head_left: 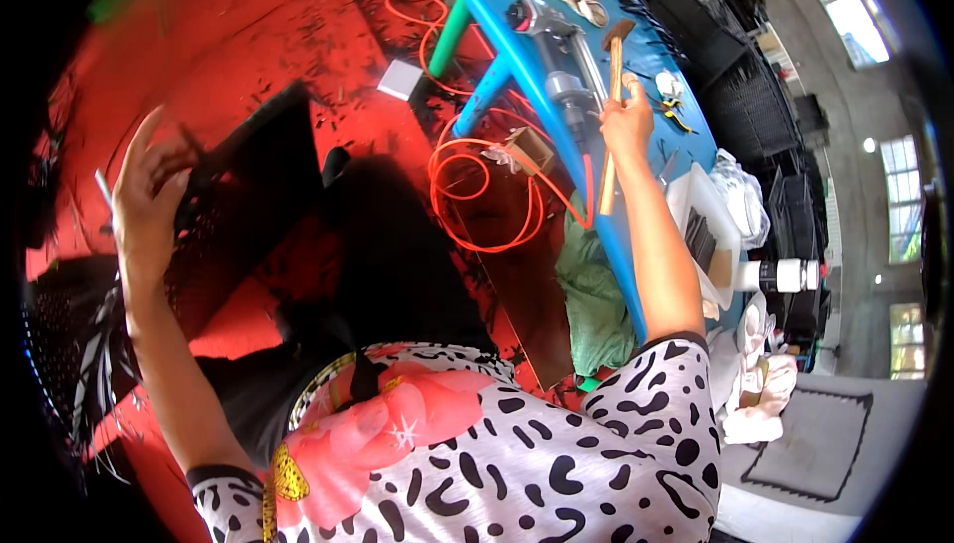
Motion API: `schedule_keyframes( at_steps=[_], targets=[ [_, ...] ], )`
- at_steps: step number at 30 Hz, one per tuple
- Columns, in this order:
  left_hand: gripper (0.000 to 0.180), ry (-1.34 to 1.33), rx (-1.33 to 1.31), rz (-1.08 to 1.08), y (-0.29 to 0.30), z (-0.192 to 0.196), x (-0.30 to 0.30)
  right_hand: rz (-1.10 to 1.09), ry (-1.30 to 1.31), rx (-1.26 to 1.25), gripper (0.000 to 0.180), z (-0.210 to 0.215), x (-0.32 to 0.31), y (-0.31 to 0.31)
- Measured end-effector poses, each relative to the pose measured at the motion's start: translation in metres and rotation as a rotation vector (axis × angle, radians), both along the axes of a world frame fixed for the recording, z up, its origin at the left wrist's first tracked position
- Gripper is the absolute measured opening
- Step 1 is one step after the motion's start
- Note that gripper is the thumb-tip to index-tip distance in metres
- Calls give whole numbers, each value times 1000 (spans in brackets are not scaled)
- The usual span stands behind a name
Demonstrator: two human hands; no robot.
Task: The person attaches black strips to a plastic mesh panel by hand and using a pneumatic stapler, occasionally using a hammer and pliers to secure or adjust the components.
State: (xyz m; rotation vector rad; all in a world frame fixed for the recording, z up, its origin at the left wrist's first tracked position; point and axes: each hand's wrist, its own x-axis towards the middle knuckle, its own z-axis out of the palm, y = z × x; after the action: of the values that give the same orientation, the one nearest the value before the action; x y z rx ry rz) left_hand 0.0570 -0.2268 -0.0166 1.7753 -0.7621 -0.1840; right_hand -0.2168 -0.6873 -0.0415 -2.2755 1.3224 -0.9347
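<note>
R hand: right hand point(628, 131) is wrapping the handle mid-length, fingers curled in round it, little gap showing.
Hammer: wooden-handled hammer w/ a rust-brown head point(615, 64) is sitting in that grip; head is pointing 12 o'c, butt 6 o'c, so long axis is running roughly in line w/ the forearm. Lifted or resting? Can't tell.
L hand: left hand point(149, 210) is hanging well apart, way over at 8–9 o'c from the hammer, fingers loosely bent, nr a black flat panel point(263, 151). Can't tell if it's pinching anything thin. R is clearly the nearer one.
Table edge: blue table point(646, 51) is passing under the hammer, its near edge running close by at 8 o'c from the grip.
Tight side: silver-grey cylindrical metal tool point(564, 86) is lying just beside the hammer, 10 o'c.
Roomier side: yellow-and-black pliers point(676, 118) are lying a bit further off, 3 o'c.
Below: white plastic tray point(732, 260) is crowding 4–5 o'c.
Past edge: coiled orange hose point(489, 248) is looping at 8 o'c, over the red floor point(238, 36).
</note>
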Motion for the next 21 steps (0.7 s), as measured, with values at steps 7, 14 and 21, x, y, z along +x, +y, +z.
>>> schedule_keyframes(
  at_steps=[7,14,21],
  targets=[
    [64,79,-104,-82,14,1,10,-201,201,115,43,-43,-37,-99],
    [55,22,-30,-71,28,4,18,-201,613,-188,21,-19,-99,-138],
    [53,25,1,-55,36,0,22,128,432,-1,24,-36,-108,-118]
  ],
)
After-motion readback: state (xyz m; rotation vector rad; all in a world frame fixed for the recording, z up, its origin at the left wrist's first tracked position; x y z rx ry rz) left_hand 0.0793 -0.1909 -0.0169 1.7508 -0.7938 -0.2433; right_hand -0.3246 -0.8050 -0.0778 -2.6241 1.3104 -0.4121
